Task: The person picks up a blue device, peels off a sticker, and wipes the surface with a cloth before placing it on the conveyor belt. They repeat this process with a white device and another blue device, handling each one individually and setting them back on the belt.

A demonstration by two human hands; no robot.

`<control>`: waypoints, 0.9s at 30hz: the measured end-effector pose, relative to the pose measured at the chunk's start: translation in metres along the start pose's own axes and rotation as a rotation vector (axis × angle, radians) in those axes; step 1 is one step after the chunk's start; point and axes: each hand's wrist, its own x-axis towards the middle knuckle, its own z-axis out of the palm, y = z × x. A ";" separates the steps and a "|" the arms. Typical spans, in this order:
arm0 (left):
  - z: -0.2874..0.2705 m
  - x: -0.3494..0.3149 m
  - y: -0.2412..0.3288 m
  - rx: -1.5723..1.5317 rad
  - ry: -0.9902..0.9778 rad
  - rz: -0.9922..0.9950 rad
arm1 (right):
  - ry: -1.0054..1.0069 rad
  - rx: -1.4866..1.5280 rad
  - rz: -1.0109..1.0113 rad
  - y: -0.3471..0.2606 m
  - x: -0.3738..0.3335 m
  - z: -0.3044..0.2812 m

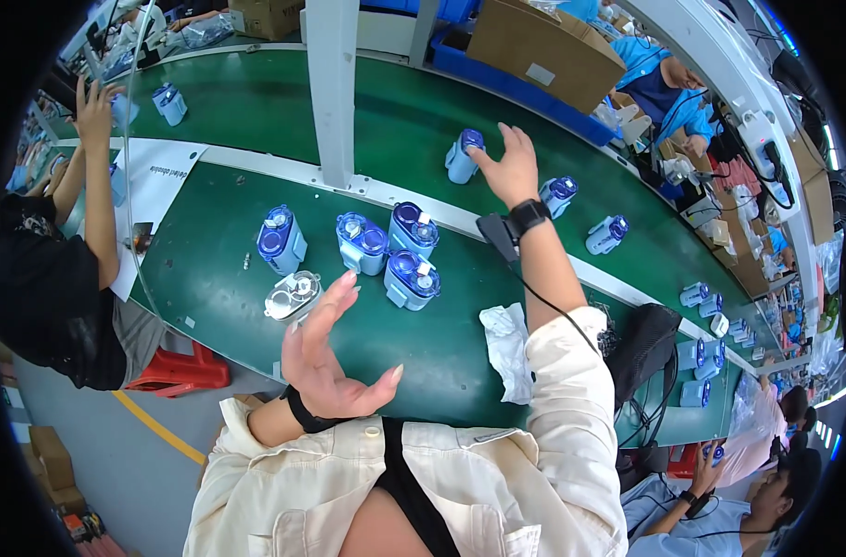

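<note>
My right hand [510,169] reaches over the far green belt with its fingers apart. Its thumb overlaps the edge of a light-blue bottle with a dark-blue lid [461,160]; whether it touches cannot be told. My left hand [330,367] is raised, empty and open, above the near table edge. Just beyond its fingertips is a container with a clear lid [293,295]. Several similar blue-lidded bottles stand on the green table, among them one at the left [282,239] and a close group with a front bottle [412,280].
A white crumpled cloth [506,351] lies by my right forearm, with a black bag [645,343] beyond it. A white post [332,102] rises from the rail between table and belt. More bottles stand along the belt [607,234]. People work at both sides.
</note>
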 end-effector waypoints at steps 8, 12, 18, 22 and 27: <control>-0.028 -0.009 0.001 0.135 0.049 -0.007 | -0.202 0.421 -0.105 -0.068 -0.011 -0.044; -0.028 -0.012 0.000 0.124 0.050 0.004 | -0.807 0.778 -0.106 -0.082 -0.027 -0.056; -0.023 -0.015 0.007 0.043 0.059 0.016 | -0.883 0.504 -0.382 -0.081 -0.044 -0.038; -0.021 -0.011 0.013 -0.041 0.012 0.025 | -0.777 0.443 -0.218 -0.079 -0.049 -0.073; -0.013 0.017 0.022 -0.263 -0.164 -0.309 | -0.962 0.759 -0.318 -0.120 -0.070 -0.169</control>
